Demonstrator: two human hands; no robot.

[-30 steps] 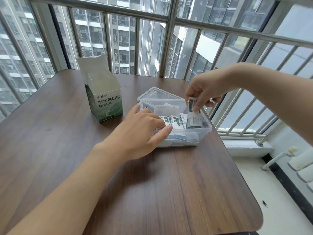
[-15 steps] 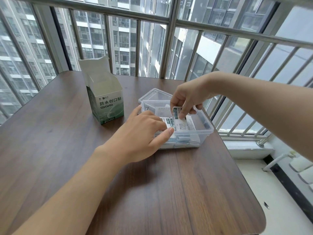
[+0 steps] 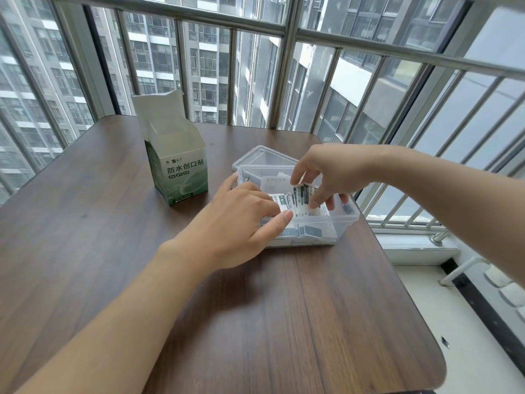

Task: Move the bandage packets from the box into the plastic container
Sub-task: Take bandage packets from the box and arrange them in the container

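White bandage packets [image 3: 302, 199] stand pinched in right hand [image 3: 326, 173] grip

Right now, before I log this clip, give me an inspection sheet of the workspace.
Surface: dark wooden table, rounded corners.
Job's things: green-and-white bandage box upright, top flaps open; clear plastic container near the right edge holds bandage packets.
Clutter: clear lid behind the container.
Hands: left hand rests on the container's near-left rim, thumb along the front wall; right hand reaches in from above, fingertips pinching upright packets.
Cables: nothing seen.
Surroundings: metal window railing, high-rise buildings outside, white floor to the right.
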